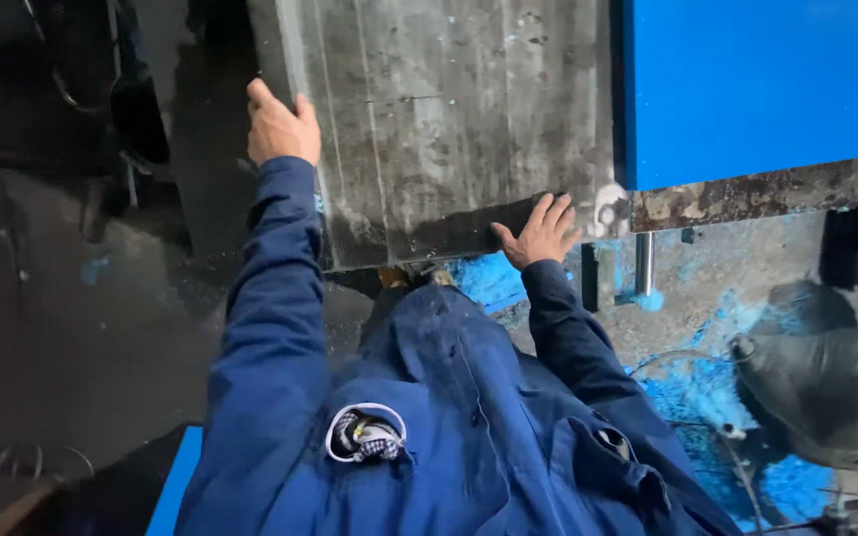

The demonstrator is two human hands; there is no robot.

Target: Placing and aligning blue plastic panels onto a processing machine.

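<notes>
One large grey metal slab [449, 119], scratched and flecked with blue, fills the view from 11 to 1 o'clock. The left hand [282, 124] grips its left edge at 11 o'clock, fingers curled over the rim. The right hand [540, 233] lies flat with fingers spread on the slab's near edge, just past centre. One blue panel [762, 84] stands at 2 o'clock, touching the slab's right side. One grey sack [831, 387] sits at 4 o'clock on the blue-stained floor [697, 288].
</notes>
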